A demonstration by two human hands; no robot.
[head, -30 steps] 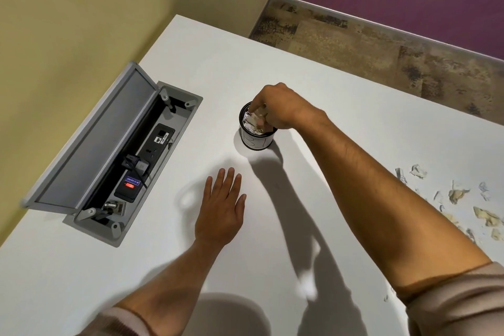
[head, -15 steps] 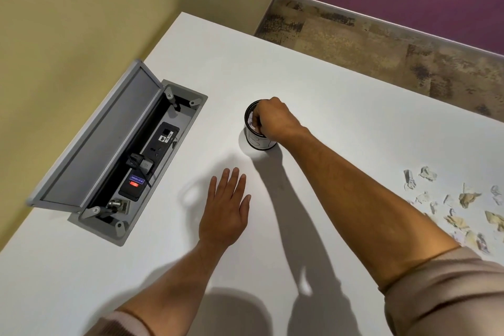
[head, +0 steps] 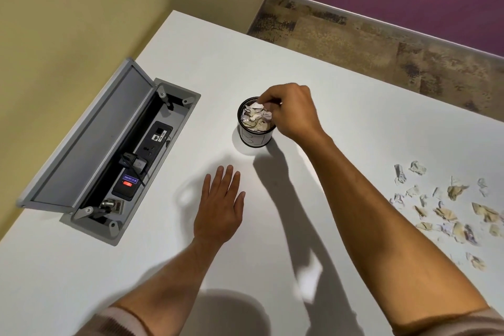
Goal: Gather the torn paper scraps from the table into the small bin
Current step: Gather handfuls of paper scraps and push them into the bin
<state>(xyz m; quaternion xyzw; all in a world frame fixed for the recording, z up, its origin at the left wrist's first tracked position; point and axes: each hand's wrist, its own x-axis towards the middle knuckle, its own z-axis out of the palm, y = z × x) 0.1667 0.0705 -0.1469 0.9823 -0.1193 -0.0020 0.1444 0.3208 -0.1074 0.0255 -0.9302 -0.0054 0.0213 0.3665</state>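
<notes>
Right hand [head: 293, 112], reaching out from the person over the mouth of the small bin [head: 255, 137]: fingers curled downward with thumb and fingertips drawn together just above the crumpled paper inside; whether a scrap is pinched between them cannot be told from here. Small bin: a dark-rimmed cylinder with a white wall, upright on the white tabletop [head: 354, 106], filled nearly to the rim with crumpled scraps [head: 255, 114]. Left hand [head: 221, 204]: palm down, fingers straight and slightly spread, resting flat on the tabletop nearer the person than the bin and apart from it, holding nothing. Loose paper scraps [head: 447, 204]: many small torn pieces scattered on the tabletop well to the right of the right forearm. To the left, set into the tabletop, a grey cable box [head: 131, 161] with its lid [head: 90, 139] raised, showing sockets and a plug inside.
</notes>
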